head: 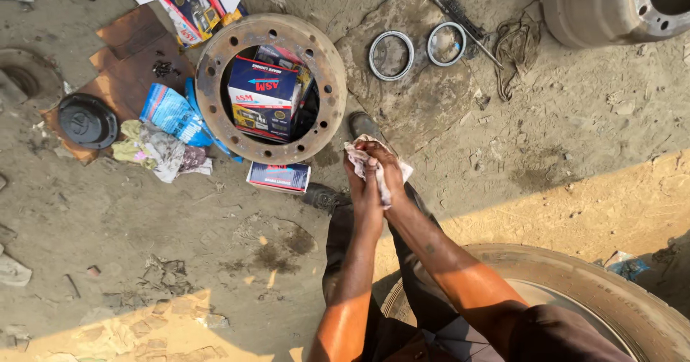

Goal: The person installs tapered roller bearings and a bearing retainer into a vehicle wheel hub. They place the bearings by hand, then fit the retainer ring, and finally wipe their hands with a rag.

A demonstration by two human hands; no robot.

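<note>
1. A crumpled rag [374,162] is held between both hands above the dirt ground [560,139], just in front of the person's shoes.
2. The left hand [364,189] is closed around the rag's lower part – fingers curled tight on the cloth.
3. The right hand [388,172] is wrapped over it from the other side, fingers likewise bent shut on the rag.
4. Wiping is judged to be under way – grime is seen on the hands.
5. Boxes are seen inside the rusty brake drum [270,87]; two metal rings [420,49] lie untouched nearby.

dusty dirt ground [575,132], sunlit strip at right.
</note>
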